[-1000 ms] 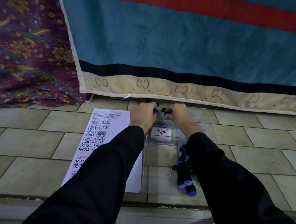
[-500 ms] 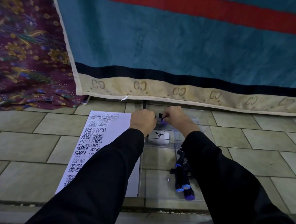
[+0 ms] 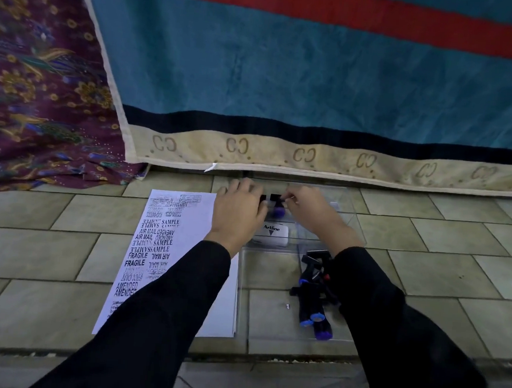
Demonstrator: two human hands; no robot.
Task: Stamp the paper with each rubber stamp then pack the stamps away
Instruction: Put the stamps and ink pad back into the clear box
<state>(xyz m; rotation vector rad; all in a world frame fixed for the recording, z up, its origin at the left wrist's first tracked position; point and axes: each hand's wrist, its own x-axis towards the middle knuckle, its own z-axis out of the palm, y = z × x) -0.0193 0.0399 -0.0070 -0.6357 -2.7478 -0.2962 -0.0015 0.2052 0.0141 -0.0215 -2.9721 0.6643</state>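
Both hands are at the far end of a clear plastic case [image 3: 352,231], close together but not touching. The right hand [image 3: 310,216] pinches a rubber stamp [image 3: 276,210] with the tips of thumb and first finger on its black base. The purple handle of the stamp points to 6 o'clock, toward the person. The stamp is between the two hands, at 9 o'clock from the right hand and at 3 o'clock from the left hand [image 3: 238,213].

The left hand has its fingers curled, and a small black part shows at its fingertips. I cannot tell if it grips this part or only touches it.

At 6 o'clock from the stamp, just beside both wrists, a white ink pad [image 3: 273,237] with a printed label lies in the case. At 5 o'clock from the right hand, beside the black sleeve, a pile of stamps [image 3: 312,299] with blue and purple ends lies in the near part of the case.

The paper [image 3: 169,248], full of black stamped words, lies at 7 o'clock from the left hand, partly under the left arm, on the tiled surface [image 3: 47,255]. A teal blanket [image 3: 287,74] hangs at 12 o'clock.
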